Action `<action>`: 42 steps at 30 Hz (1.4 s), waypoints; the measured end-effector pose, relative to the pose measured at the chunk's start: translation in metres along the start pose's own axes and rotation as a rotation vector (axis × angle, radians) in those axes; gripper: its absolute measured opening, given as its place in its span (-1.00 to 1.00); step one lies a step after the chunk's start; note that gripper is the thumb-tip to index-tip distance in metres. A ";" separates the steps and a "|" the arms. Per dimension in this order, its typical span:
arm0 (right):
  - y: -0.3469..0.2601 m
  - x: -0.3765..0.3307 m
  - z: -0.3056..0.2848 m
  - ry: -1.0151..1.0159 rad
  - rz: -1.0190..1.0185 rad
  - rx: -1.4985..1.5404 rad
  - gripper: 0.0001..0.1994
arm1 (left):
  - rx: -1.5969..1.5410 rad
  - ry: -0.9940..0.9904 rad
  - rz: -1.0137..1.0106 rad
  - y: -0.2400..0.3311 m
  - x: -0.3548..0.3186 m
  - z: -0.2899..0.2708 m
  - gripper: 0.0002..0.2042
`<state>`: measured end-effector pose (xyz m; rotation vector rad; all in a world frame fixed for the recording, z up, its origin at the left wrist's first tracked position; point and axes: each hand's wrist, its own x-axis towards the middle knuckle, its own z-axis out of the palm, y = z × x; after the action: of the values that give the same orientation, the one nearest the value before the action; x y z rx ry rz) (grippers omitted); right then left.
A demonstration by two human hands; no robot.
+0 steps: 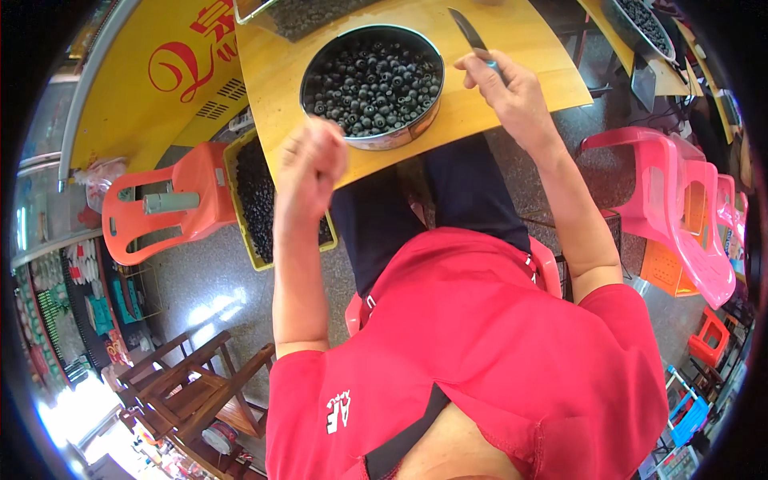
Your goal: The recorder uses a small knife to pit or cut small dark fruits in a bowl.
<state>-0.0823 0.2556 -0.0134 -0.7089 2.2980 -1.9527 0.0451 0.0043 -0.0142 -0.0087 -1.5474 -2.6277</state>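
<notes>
My right hand (510,90) is closed around the light blue handle of a small knife (470,34). Its blade points up and away, over the table to the right of a large round tin (392,142). Dark, round, berry-sized pieces (376,86) fill much of the tin; their exact kind is unclear. At the tin's near left side is my left hand (310,156), fingers curled together and somewhat blurred. Whatever it may hold is hidden.
The tin stands near the edge of a yellow wooden table (496,120). A clear container (308,18) of dark pieces is behind it. Left of my legs is a yellow crate (260,265) of dark pieces, beside an orange chair (172,204). Pink chairs (664,180) stand right.
</notes>
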 end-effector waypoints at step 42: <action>0.007 -0.031 -0.004 -0.143 0.137 0.000 -0.74 | 1.758 -0.349 -0.038 0.009 0.095 0.000 -0.82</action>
<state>-0.0585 0.2716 -0.0271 -0.6495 2.1998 -1.7825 -0.0485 -0.0070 -0.0009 -0.2903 -3.2125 -0.4893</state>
